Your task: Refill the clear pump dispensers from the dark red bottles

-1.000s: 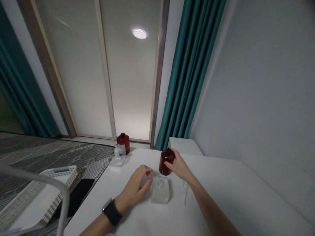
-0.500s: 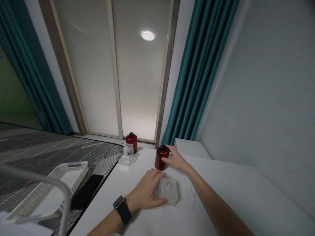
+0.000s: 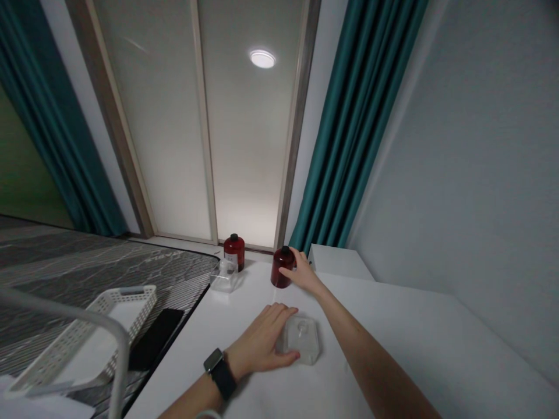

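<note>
My right hand (image 3: 301, 273) is stretched far forward with its fingers wrapped round a dark red bottle (image 3: 279, 269) with a black cap, standing on the white table (image 3: 393, 349). My left hand (image 3: 264, 340), with a dark watch on the wrist, grips the left side of a clear square bottle (image 3: 303, 343) resting on the table nearer to me. A second dark red bottle (image 3: 234, 252) and another clear square bottle (image 3: 224, 276) stand at the table's far left corner, away from both hands.
A white perforated basket (image 3: 109, 317) and a black flat object (image 3: 152, 343) lie on the dark patterned surface to the left. A grey rail (image 3: 87, 326) curves across the lower left. Teal curtains flank a frosted sliding door; a white box (image 3: 340, 265) sits behind the table.
My right hand has carried the red bottle away from me, towards the far edge of the table. My left hand has moved onto the clear bottle and closed on its side.
</note>
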### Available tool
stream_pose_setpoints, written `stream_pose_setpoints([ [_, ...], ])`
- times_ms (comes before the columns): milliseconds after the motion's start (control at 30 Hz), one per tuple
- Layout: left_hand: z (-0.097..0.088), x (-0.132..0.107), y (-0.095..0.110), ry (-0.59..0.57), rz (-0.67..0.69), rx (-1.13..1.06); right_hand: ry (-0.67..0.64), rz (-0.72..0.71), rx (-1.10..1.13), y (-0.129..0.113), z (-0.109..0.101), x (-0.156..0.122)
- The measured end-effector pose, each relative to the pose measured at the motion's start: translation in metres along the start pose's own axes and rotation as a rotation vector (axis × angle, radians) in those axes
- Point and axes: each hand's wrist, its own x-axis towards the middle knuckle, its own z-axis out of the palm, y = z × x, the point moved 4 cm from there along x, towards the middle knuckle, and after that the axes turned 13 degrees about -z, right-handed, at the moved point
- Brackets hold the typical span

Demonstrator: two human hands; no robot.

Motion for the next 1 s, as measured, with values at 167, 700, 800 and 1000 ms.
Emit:
stream_pose_setpoints([
  [167, -0.001, 0.001, 0.001, -0.002, 0.0, -0.026, 0.033, 0.041, 0.007, 0.012, -0.007, -0.02],
  [700, 0.008, 0.001, -0.007, 0.046, 0.048, -0.039, -0.016, 0.114, -0.279, -0.003, -0.1, -0.153],
  [800, 0.01, 0.001, -0.01, 0.048, 0.039, -0.04, -0.047, 0.154, -0.373, -0.009, -0.101, -0.166],
  [1000, 0.009, 0.001, -0.012, 0.055, 0.037, -0.029, -0.098, 0.282, -0.548, -0.015, -0.101, -0.173],
])
